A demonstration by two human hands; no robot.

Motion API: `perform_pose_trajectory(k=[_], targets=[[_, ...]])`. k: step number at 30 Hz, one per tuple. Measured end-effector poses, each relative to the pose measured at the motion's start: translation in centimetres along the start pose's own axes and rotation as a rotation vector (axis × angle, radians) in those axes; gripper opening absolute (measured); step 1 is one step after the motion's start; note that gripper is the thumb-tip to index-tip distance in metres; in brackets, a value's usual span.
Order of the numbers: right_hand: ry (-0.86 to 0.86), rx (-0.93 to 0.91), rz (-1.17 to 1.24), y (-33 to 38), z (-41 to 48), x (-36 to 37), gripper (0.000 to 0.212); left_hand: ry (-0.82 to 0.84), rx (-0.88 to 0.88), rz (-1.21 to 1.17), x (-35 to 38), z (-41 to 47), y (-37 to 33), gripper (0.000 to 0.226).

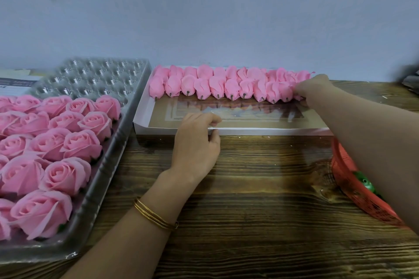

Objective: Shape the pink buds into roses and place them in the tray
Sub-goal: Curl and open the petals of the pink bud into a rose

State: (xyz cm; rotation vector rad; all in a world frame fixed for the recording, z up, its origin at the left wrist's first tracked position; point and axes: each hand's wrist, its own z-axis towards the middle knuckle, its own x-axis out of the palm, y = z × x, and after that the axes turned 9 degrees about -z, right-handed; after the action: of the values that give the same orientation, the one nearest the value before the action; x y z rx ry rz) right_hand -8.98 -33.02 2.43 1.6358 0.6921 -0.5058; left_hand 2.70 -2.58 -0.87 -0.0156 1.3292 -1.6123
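On my bench (260,188), the tray (90,79) at left is part filled with roses (63,174). Beside it, a box (260,131) holds rows of buds (215,86). My left hand (195,145) pinches the box's near rim; my right hand (314,88) curls around the end bud. Picking step: next I lift it clear gently.

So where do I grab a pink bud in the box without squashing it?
Probably pinch a front-row bud at its narrow end by the dark stem tip, coming from the near side over the bare floor of the box. The tips point toward you, and the soft petals sit packed together behind.
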Motion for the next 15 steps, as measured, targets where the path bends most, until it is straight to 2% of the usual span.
perform_pose_trajectory(k=[12, 15], targets=[[0.036, -0.019, 0.047, -1.0, 0.1, -0.9, 0.058, -0.007, -0.004, -0.006, 0.1, 0.0, 0.0, 0.026], [-0.069, -0.002, -0.006, -1.2, 0.1, -0.9, 0.054, -0.008, -0.011, -0.009, 0.1, 0.0, 0.1, 0.027]])
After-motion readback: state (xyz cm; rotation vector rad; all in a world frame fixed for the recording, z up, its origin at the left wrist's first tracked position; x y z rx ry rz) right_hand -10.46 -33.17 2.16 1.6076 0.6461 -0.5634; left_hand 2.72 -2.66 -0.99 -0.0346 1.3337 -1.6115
